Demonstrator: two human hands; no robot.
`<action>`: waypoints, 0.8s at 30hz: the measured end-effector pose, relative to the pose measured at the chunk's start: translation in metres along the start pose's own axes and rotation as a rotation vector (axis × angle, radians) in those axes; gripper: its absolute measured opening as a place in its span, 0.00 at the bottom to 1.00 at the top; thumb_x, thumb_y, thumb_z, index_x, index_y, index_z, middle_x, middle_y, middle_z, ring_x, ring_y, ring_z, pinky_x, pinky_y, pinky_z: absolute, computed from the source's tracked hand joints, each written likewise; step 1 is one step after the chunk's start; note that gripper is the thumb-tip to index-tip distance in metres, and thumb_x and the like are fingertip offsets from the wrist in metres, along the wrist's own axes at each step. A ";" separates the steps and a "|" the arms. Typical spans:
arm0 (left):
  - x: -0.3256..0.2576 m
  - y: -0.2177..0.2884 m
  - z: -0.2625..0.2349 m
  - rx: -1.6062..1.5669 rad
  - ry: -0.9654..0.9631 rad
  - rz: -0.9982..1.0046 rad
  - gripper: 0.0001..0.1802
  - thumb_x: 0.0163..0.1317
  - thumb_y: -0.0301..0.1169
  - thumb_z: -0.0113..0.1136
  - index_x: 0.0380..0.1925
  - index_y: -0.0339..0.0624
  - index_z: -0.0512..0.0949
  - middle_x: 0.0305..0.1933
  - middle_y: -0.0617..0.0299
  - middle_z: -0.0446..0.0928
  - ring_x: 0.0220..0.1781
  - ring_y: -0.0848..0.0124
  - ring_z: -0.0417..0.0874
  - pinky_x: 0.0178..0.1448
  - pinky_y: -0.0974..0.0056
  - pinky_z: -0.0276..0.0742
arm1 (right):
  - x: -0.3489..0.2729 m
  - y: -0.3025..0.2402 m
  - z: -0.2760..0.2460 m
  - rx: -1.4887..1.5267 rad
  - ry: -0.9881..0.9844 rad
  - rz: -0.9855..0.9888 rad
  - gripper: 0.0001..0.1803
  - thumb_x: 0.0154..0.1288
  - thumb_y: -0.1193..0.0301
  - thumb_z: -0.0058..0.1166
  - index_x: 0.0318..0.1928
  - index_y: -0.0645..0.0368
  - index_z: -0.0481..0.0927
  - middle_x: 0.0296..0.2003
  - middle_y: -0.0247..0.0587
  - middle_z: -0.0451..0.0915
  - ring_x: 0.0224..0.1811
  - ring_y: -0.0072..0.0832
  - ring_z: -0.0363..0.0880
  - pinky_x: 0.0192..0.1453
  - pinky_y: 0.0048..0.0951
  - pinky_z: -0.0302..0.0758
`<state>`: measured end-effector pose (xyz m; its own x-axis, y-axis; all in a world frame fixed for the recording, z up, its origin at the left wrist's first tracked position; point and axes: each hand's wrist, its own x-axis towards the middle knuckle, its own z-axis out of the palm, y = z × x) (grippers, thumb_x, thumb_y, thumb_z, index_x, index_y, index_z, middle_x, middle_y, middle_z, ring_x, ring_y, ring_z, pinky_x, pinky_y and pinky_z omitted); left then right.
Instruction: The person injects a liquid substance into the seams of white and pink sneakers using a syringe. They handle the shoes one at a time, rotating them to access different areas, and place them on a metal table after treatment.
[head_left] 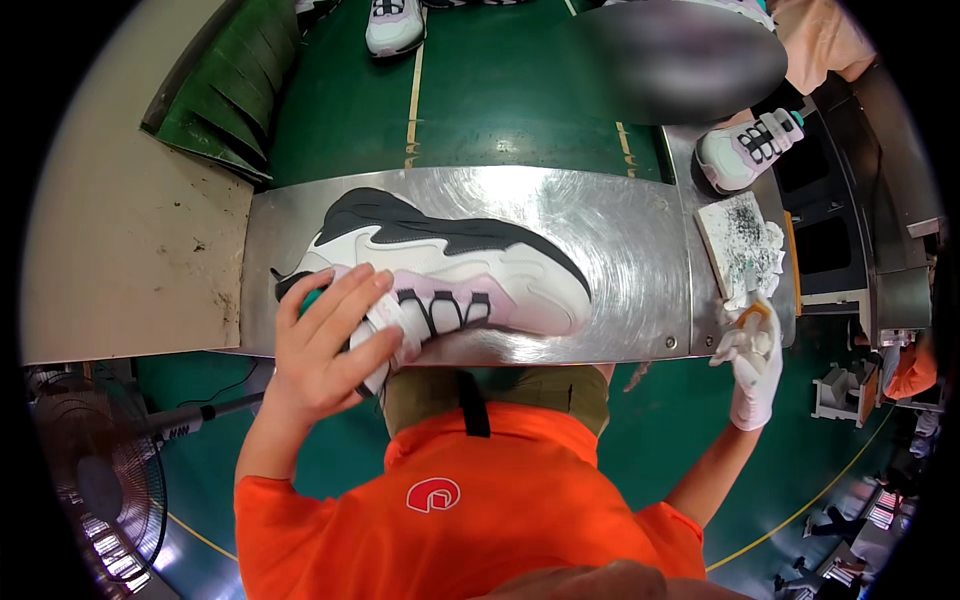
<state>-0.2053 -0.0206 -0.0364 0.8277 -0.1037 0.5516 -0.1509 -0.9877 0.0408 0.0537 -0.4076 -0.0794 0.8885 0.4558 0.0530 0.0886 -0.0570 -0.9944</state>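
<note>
The shoe (450, 262) is white with pale lilac panels, black lace loops across the instep, a light strap near the ankle and a thick, wavy black sole; a bit of green shows by its collar. It lies on its side on the brushed metal plate (632, 245) in front of the person, left of the plate's middle and near its front edge. The left hand (330, 345), bare, reaches up from below with the forearm nearly upright, its fingers spread a little and bent over the collar and strap, the thumb lower down, so that it has hold of the shoe's ankle end. The right hand (755, 370), in a white glove, is out to the side by the plate's corner, its fingers curled around a small tan piece (752, 315), just below a black-specked white pad (735, 240). The shoe's toe points to the person's right, its heel to the left and its sole away from the body; its long axis runs left to right, slanting slightly nearer the person at the toe.
</note>
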 end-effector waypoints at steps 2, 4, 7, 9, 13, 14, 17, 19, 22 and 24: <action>-0.004 0.007 0.004 0.023 0.011 0.024 0.15 0.52 0.34 0.68 0.40 0.53 0.76 0.52 0.51 0.81 0.55 0.56 0.82 0.60 0.54 0.69 | 0.006 0.001 -0.010 -0.058 -0.002 0.076 0.41 0.50 0.83 0.50 0.69 0.62 0.59 0.38 0.44 0.75 0.33 0.23 0.77 0.47 0.24 0.77; -0.007 0.013 0.011 -0.003 0.014 0.022 0.13 0.54 0.34 0.67 0.38 0.55 0.75 0.52 0.52 0.81 0.54 0.57 0.82 0.60 0.54 0.69 | 0.008 0.004 -0.013 -0.087 0.036 0.218 0.43 0.48 0.88 0.46 0.69 0.61 0.59 0.47 0.49 0.75 0.33 0.24 0.77 0.40 0.20 0.78; -0.013 0.021 0.023 -0.020 0.070 0.020 0.12 0.54 0.34 0.65 0.36 0.59 0.73 0.50 0.55 0.82 0.53 0.57 0.82 0.60 0.54 0.69 | 0.007 -0.004 -0.011 -0.152 -0.046 0.143 0.44 0.47 0.86 0.50 0.69 0.59 0.60 0.48 0.50 0.75 0.33 0.22 0.77 0.39 0.20 0.78; -0.016 0.021 0.027 -0.042 0.073 0.012 0.12 0.54 0.34 0.64 0.37 0.61 0.72 0.50 0.55 0.82 0.52 0.58 0.82 0.61 0.54 0.69 | 0.007 -0.012 -0.005 -0.108 -0.013 0.211 0.45 0.45 0.84 0.54 0.69 0.57 0.62 0.49 0.48 0.74 0.35 0.21 0.76 0.40 0.20 0.77; -0.007 0.018 0.020 -0.042 0.021 -0.008 0.08 0.49 0.32 0.66 0.27 0.60 0.75 0.49 0.57 0.83 0.54 0.59 0.82 0.61 0.54 0.72 | 0.008 -0.015 0.004 -0.211 0.029 0.342 0.41 0.46 0.83 0.55 0.67 0.61 0.64 0.48 0.46 0.74 0.36 0.21 0.76 0.40 0.21 0.77; -0.003 0.018 0.018 -0.045 0.005 -0.020 0.08 0.48 0.32 0.66 0.25 0.60 0.76 0.49 0.57 0.83 0.54 0.59 0.82 0.61 0.54 0.72 | 0.007 -0.019 0.006 -0.234 0.012 0.338 0.40 0.47 0.81 0.55 0.66 0.62 0.64 0.47 0.46 0.76 0.35 0.22 0.77 0.39 0.22 0.77; 0.004 0.016 0.016 -0.055 -0.029 -0.048 0.08 0.46 0.32 0.67 0.21 0.60 0.76 0.49 0.57 0.83 0.54 0.59 0.82 0.63 0.53 0.73 | 0.004 -0.026 0.005 -0.170 -0.008 0.362 0.36 0.51 0.77 0.57 0.64 0.65 0.66 0.43 0.48 0.78 0.30 0.28 0.79 0.33 0.26 0.78; 0.004 0.016 0.016 -0.063 -0.035 -0.053 0.08 0.45 0.31 0.67 0.21 0.60 0.77 0.49 0.57 0.83 0.53 0.59 0.83 0.64 0.53 0.73 | 0.009 -0.035 0.006 -0.055 0.006 0.538 0.37 0.49 0.72 0.62 0.63 0.67 0.67 0.42 0.49 0.78 0.29 0.32 0.80 0.32 0.29 0.79; 0.008 0.017 0.015 -0.074 -0.057 -0.071 0.08 0.46 0.31 0.67 0.22 0.60 0.77 0.48 0.57 0.83 0.53 0.59 0.83 0.62 0.53 0.74 | 0.009 -0.056 0.044 0.303 -0.220 0.266 0.50 0.44 0.48 0.70 0.58 0.74 0.66 0.36 0.53 0.78 0.21 0.37 0.78 0.24 0.29 0.75; 0.009 0.014 0.014 -0.086 -0.053 -0.063 0.08 0.46 0.31 0.67 0.22 0.60 0.77 0.48 0.57 0.83 0.53 0.58 0.83 0.62 0.52 0.74 | 0.006 -0.057 0.044 0.578 -0.350 0.234 0.59 0.31 0.44 0.76 0.56 0.77 0.66 0.33 0.57 0.78 0.20 0.40 0.78 0.22 0.31 0.76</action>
<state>-0.1918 -0.0368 -0.0427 0.8639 -0.0504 0.5011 -0.1420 -0.9790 0.1464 0.0342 -0.3620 -0.0261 0.6495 0.7532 -0.1039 -0.4256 0.2469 -0.8706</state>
